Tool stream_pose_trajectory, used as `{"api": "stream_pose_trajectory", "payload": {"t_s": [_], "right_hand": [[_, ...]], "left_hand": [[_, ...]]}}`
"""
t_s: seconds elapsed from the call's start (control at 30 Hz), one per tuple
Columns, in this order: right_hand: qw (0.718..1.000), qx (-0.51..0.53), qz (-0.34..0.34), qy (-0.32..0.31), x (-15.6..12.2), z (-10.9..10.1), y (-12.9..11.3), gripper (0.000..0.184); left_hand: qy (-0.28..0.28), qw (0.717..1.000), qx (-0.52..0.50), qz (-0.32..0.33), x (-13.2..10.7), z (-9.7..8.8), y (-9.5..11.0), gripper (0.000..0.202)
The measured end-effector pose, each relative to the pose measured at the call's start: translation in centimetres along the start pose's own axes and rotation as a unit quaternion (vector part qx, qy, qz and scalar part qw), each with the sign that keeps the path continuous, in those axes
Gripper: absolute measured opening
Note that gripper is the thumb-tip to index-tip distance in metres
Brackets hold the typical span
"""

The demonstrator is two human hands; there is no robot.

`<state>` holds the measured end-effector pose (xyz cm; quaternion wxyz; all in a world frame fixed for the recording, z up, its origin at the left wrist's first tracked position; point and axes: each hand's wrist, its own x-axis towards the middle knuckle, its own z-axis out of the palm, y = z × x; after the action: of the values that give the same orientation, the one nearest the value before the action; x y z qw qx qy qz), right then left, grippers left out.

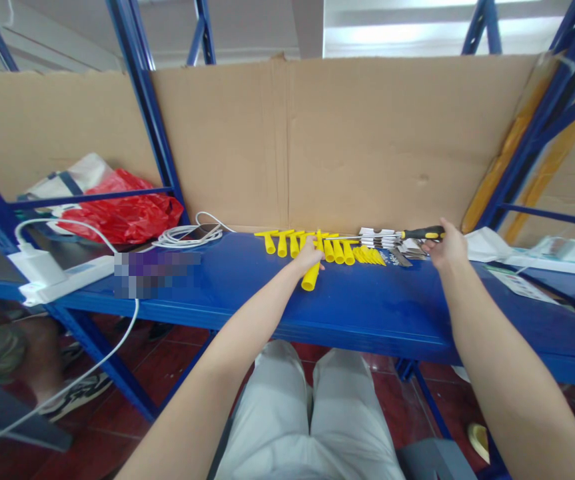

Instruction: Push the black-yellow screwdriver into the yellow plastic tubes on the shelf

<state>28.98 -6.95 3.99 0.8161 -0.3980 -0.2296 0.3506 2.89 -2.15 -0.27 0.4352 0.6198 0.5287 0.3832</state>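
My left hand (310,252) is closed around a yellow T-shaped plastic handle (310,279), its round hollow end facing me. In my right hand (450,247) is a screwdriver (423,233) with a black and yellow grip, held level. Its long shaft points left to the head of the held handle; whether the tip touches cannot be made out. Similar yellow handles (338,252) lie in a row on both sides of my left hand. Several small yellow pieces (368,256) lie to their right, beside flat metal blades (401,257) and white-and-dark parts (377,235).
A blue metal bench (367,300) stands against a cardboard panel (367,147) between blue posts. At left are a coiled white cable (187,235), a power strip (72,279) and a red plastic bag (124,210). White packaging (487,244) lies right. Another person's leg (34,347) shows lower left.
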Motion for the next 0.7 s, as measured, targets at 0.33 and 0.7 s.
{"api": "stream_pose_trajectory", "payload": {"t_s": [0.33,0.7], "right_hand": [[0.994,0.106,0.023,0.001,-0.86,0.47,-0.51,0.021],[0.996,0.084,0.020,-0.006,-0.83,0.64,-0.32,0.023]], "left_hand": [[-0.007,0.999,-0.018,0.026,-0.65,-0.27,0.61,0.059],[0.082,0.993,-0.073,0.050,-0.25,-0.49,0.80,0.069]]}}
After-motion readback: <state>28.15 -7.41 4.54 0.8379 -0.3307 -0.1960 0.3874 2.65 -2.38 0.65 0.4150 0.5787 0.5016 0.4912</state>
